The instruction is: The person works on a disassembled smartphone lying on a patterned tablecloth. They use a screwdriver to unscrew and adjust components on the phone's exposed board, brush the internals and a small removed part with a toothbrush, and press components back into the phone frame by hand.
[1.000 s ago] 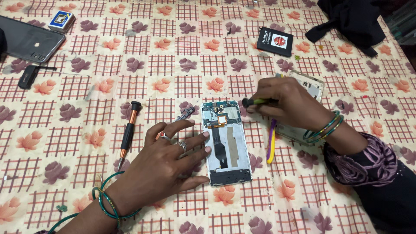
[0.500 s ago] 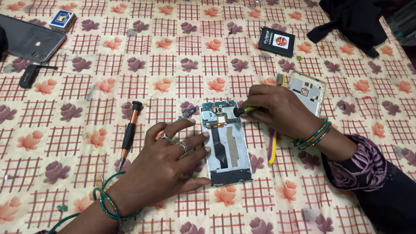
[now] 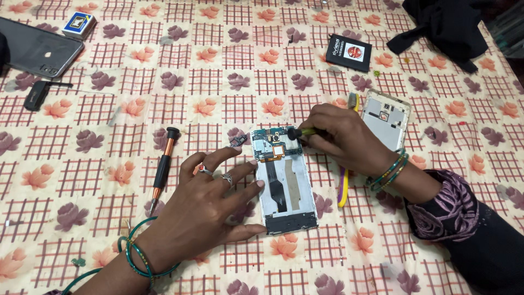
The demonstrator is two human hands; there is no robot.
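Floral checked cloth (image 3: 229, 71) covers the table, with open room across the middle and top. An opened phone (image 3: 283, 180) lies at centre, circuit board showing. The left hand (image 3: 210, 210) rests flat and spread, fingertips pressing the phone's left edge. The right hand (image 3: 341, 136) is closed around a screwdriver (image 3: 300, 132), its tip on the phone's upper right corner. A second screwdriver (image 3: 164, 166) lies just left, the back cover (image 3: 388, 117) just right. A battery (image 3: 349, 53) and another phone (image 3: 35, 49) sit well apart near the far edge.
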